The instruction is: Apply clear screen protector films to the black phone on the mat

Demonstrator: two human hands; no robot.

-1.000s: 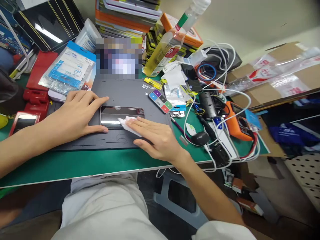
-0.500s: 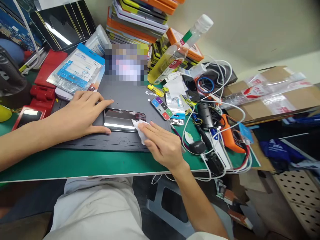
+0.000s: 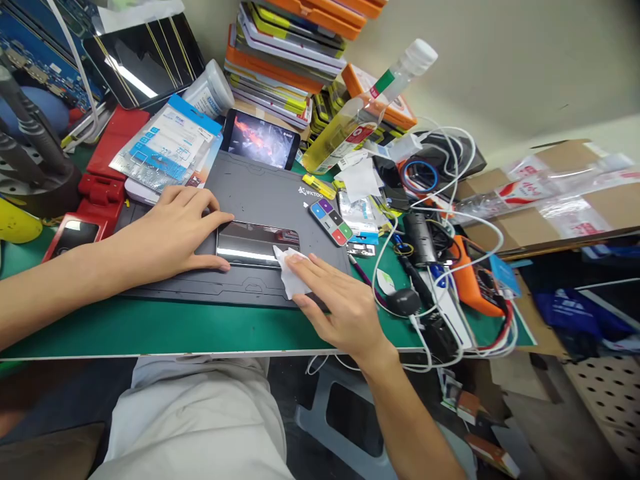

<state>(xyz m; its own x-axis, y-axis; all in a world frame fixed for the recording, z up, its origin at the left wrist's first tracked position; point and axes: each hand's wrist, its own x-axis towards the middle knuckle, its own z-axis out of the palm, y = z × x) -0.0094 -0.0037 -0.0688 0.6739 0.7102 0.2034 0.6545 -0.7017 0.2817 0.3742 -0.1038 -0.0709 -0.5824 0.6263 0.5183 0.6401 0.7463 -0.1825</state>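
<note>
A dark glossy phone-sized screen (image 3: 250,244) lies flat on a grey work mat (image 3: 245,190). My left hand (image 3: 180,230) holds its left end between thumb and index finger, the other fingers resting on the mat. At the screen's right end, my right hand (image 3: 340,300) presses a white wipe (image 3: 293,277) between thumb and fingers, its tip over the glass. A small remote-like pad with coloured squares (image 3: 331,223) lies on the mat to the right. Behind the mat, a phone with a lit display (image 3: 263,139) leans back.
A bottle of yellow liquid (image 3: 345,123) stands tilted at the back beside stacked orange and yellow cases (image 3: 280,60). Tangled white cables and an orange meter (image 3: 475,277) crowd the right. On the left are a red tool (image 3: 103,193) and plastic packets (image 3: 167,147).
The whole view has shifted slightly, moving things rightward in the picture. My right hand and the wipe have drawn back slightly to the right across the screen; the left hand keeps its hold.
</note>
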